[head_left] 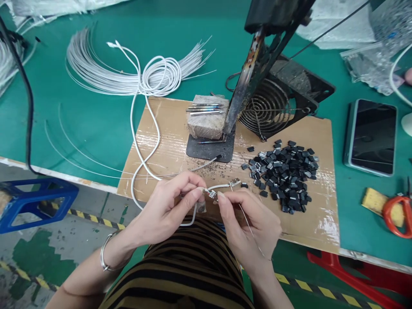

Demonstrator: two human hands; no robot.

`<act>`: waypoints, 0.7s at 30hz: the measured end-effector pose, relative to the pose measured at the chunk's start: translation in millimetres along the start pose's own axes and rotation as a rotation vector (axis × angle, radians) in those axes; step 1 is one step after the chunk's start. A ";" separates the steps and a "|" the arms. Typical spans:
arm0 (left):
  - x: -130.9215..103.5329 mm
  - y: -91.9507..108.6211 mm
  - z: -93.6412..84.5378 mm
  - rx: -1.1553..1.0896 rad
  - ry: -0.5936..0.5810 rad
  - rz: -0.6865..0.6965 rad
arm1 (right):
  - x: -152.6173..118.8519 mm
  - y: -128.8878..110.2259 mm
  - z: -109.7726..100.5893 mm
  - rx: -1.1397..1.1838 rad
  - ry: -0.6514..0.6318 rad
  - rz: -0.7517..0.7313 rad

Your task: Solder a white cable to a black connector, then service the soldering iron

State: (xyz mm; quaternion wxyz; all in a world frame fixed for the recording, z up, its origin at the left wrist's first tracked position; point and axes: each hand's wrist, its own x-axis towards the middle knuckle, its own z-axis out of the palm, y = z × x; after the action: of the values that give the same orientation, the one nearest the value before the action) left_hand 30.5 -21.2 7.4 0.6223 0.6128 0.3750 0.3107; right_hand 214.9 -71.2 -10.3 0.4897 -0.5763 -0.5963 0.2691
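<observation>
My left hand (174, 206) pinches the end of a white cable (134, 141) near the cardboard's front edge. Close to its fingertips is a small metal connector (212, 194), and my right hand (247, 214) has thumb and finger closed at that connector's right side. A thin wire (249, 225) runs across the right hand. Just above the right fingers lies another metal connector (234, 183) on a short white lead. Further up, the white cable loops into a coil (162, 76). Many small black parts (289, 171) are piled to the right of my hands.
An upright metal stand (244, 77) rises behind the hands, beside a block (206, 122) with metal tips. A black fan (265, 109) leans behind the pile. At right are a phone (373, 137), a sponge (375, 201) and red-handled scissors (391, 214). Cardboard (325, 214) covers the table front.
</observation>
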 end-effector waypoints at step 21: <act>-4.1 -0.4 2.3 -0.095 0.002 0.010 | -3.0 2.1 1.1 -0.259 0.059 -0.363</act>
State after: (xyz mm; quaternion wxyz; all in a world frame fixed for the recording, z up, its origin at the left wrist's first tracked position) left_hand 30.2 -25.9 7.2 0.6487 0.5842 0.3576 0.3317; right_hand 214.5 -73.4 -13.4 0.4693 -0.5253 -0.7052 0.0808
